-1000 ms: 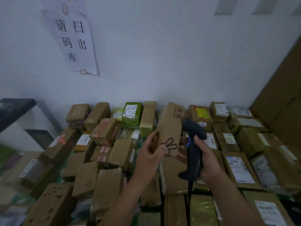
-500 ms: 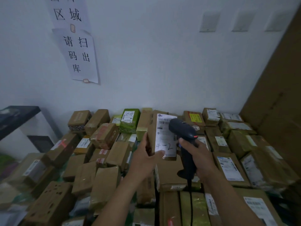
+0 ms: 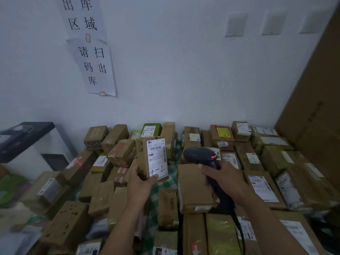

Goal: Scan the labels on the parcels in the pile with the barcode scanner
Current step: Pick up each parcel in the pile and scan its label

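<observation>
A small box is held up next to the scanner.

The left hand (image 3: 140, 183) grips the bottom of a small brown parcel (image 3: 142, 155), with the thumb on the front and the other fingers curled behind it, mostly hidden. The parcel stands upright above the pile of parcels (image 3: 193, 186). Its white label (image 3: 157, 159) faces the camera, with "4-2" written on it. The right hand (image 3: 222, 179) wraps its fingers tight round the handle of the dark scanner (image 3: 200, 155). The scanner is just to the right of the parcel, not touching it, and it seems to point left.
</observation>
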Demonstrator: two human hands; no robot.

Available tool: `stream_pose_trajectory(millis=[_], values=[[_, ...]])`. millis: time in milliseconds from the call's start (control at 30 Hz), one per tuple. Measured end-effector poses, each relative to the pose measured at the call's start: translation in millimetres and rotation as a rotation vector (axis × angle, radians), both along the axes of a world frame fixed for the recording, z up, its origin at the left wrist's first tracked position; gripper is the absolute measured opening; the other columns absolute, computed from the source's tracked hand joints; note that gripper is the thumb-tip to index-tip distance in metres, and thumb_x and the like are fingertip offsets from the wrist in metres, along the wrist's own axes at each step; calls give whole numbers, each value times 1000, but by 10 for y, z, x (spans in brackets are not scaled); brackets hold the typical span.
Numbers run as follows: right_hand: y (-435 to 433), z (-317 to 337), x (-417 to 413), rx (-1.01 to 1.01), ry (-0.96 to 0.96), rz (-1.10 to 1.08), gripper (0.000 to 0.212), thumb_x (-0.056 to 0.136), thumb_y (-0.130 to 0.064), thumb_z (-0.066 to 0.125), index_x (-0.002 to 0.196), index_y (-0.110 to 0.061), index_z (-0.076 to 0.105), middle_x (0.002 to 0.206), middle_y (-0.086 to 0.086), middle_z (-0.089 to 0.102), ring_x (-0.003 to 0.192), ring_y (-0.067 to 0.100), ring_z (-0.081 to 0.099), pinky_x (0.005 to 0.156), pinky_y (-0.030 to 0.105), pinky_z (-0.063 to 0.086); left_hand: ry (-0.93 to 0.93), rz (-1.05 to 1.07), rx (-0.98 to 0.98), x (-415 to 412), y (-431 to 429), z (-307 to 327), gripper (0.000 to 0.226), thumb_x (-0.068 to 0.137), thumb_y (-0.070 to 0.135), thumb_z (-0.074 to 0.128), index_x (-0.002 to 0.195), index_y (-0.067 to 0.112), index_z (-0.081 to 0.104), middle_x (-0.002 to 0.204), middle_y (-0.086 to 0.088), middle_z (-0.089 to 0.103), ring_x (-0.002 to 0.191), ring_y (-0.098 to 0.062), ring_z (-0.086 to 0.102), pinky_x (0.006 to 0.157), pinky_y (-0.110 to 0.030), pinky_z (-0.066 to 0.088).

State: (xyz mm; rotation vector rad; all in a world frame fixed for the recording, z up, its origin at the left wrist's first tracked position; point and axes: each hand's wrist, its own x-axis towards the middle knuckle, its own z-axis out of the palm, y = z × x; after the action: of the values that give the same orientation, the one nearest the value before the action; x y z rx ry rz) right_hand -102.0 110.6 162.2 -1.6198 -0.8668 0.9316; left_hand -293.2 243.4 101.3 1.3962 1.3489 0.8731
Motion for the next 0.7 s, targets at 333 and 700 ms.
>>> stream_pose_trajectory(millis=[333,700], values=[[47,55,-58,-44,-39,77,29,92,-31,65,86,-3,63,63,13,66,47,22,57,47,30,48,11,-2,-6,-49,31,-53,57,83,11,76,131,20,46,130,-3,61,112,-19,61,72,-20,51],[257,69,-72,-50,-60,97,28,92,-30,65,81,-4,63,61,11,66,46,21,57,47,29,48,-23,-64,-20,-72,217,-95,56,83,16,77,130,22,48,127,-1,62,95,-8,56,71,-18,50]])
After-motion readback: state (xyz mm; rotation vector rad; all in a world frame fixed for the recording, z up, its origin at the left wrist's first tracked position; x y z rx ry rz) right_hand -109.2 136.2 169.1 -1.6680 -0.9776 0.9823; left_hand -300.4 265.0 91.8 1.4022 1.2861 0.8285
